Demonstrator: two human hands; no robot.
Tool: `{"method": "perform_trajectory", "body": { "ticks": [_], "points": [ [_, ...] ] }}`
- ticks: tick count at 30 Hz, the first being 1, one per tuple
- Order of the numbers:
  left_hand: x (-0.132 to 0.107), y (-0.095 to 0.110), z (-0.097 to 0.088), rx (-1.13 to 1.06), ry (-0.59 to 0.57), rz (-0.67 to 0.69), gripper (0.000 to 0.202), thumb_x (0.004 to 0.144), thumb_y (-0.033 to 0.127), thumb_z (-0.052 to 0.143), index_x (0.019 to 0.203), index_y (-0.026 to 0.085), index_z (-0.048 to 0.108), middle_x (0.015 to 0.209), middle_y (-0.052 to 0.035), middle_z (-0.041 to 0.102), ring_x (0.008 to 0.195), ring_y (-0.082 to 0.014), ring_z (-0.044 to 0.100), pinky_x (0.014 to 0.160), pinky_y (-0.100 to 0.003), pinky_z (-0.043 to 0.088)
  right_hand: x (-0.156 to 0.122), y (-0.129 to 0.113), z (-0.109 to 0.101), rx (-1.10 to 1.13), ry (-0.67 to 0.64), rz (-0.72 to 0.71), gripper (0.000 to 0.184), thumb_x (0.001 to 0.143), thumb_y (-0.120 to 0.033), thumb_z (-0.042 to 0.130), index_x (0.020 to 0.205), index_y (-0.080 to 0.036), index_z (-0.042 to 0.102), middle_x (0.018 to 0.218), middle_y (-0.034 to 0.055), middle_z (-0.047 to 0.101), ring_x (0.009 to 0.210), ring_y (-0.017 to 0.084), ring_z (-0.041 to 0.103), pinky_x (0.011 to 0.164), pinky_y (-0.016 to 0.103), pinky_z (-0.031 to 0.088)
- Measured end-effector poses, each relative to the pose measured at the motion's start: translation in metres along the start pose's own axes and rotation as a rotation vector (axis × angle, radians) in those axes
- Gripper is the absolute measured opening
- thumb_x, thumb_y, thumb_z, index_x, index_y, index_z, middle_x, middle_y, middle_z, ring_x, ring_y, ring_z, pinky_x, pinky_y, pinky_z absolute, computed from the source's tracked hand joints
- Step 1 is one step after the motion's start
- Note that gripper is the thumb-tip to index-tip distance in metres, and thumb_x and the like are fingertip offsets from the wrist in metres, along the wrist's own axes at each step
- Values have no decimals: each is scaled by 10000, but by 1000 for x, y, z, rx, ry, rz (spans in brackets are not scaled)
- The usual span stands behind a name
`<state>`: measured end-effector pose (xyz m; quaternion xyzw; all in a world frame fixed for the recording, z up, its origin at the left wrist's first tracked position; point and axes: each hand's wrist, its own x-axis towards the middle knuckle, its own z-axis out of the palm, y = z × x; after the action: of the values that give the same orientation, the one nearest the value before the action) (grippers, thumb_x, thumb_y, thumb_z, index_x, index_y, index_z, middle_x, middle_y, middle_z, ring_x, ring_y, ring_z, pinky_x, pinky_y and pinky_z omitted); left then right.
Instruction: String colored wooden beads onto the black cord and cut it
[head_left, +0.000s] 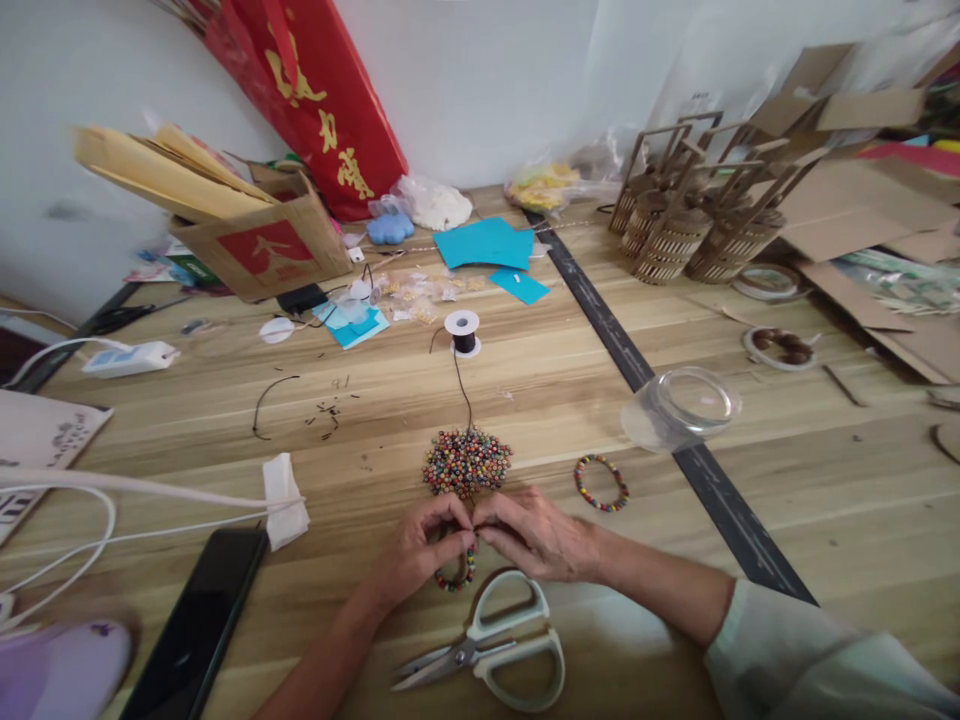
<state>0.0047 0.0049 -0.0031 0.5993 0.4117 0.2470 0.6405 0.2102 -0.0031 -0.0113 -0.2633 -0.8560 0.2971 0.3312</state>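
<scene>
Both hands meet just in front of a heap of small multicoloured beads [466, 460]. A curved strand of beads, a beaded bracelet [455, 584], hangs below the fingers. My left hand [424, 550] pinches it near its end, thumb against forefinger. My right hand [534, 535] is also closed in a pinch, fingertips touching the left ones; the dark cord between them is mostly hidden. From a spool of black cord [463, 335] a line runs down into the bead heap. White-handled scissors [487, 645] lie just below the hands. A round beaded bracelet [601, 483] rests to the right.
A clear plastic jar [682, 408] lies on its side at right. Left are a phone [199, 620], white cables and a power strip [131, 358]. Cord scraps [328, 410] are scattered left of the spool. Blue paper [486, 243], bags and bamboo lanterns [675, 235] stand behind.
</scene>
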Motion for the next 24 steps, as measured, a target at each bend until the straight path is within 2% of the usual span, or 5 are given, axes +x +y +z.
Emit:
{"method": "perform_trajectory", "body": {
  "ticks": [4,11,17,24],
  "points": [
    [1,-1,0,14,4,-3,248,769,347,669,698,148,539,652,1,547,656,-132,495,622,-236,388,0,2,3,-30,17,-50,105,975,-178,391,1010,-172,490,790,35,600,692,140,551,646,244,441],
    [1,0,1,66,-17,7,165,776,275,621,724,152,523,667,-2,546,663,-134,495,620,-238,388,0,2,2,-65,0,-46,119,991,-174,365,964,-173,481,775,42,602,677,138,548,618,234,437],
    [1,0,6,110,7,55,88,790,202,576,752,163,508,647,27,484,611,-105,446,576,-210,361,-3,3,3,-91,0,-35,125,996,-187,350,944,-177,464,758,39,597,664,140,555,615,235,424],
    [-1,3,13,273,42,119,92,758,146,516,678,174,479,593,48,417,562,-98,394,540,-205,321,-7,3,6,-200,-16,-15,118,985,-181,342,925,-182,444,725,23,573,611,145,524,576,240,376]
  ]
}}
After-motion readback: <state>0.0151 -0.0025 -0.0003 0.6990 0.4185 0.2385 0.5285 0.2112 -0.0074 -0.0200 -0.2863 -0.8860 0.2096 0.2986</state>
